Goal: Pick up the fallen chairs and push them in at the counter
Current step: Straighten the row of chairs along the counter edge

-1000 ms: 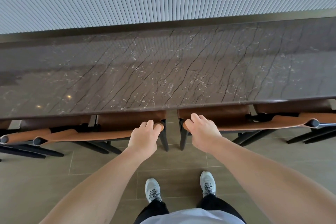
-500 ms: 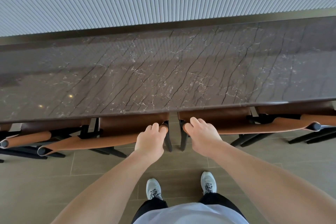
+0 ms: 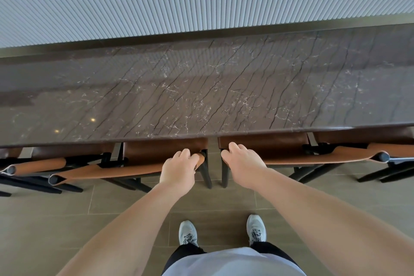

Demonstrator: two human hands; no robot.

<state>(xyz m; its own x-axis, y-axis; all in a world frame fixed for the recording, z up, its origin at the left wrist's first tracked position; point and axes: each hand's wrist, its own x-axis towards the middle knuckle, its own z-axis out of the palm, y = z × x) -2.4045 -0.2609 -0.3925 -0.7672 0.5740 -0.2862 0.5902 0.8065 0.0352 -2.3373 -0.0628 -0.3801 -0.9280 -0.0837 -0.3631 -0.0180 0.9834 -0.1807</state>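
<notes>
Both chairs stood upright, seats already tucked under the marble worktop (image 3: 201, 87). Your left hand (image 3: 179, 170) had its grip curled over the right end of the left chair's tan leather backrest (image 3: 125, 169), by its black post. Your right hand (image 3: 243, 163) had its grip wrapped on the left end of the right chair's backrest (image 3: 313, 155). Fingers closed on both rails, not spread. Each backrest ran long-axis left-right, parallel to the worktop edge, so the push you needed was straight away from you, across that axis. The left chair's far end sat further out from the edge than the end you held, so it looked slightly skewed; could be lens warp. Hands were about equally near their chairs, a narrow gap between the two frames. Two more chairs sat at the outer sides, partly cut off.
</notes>
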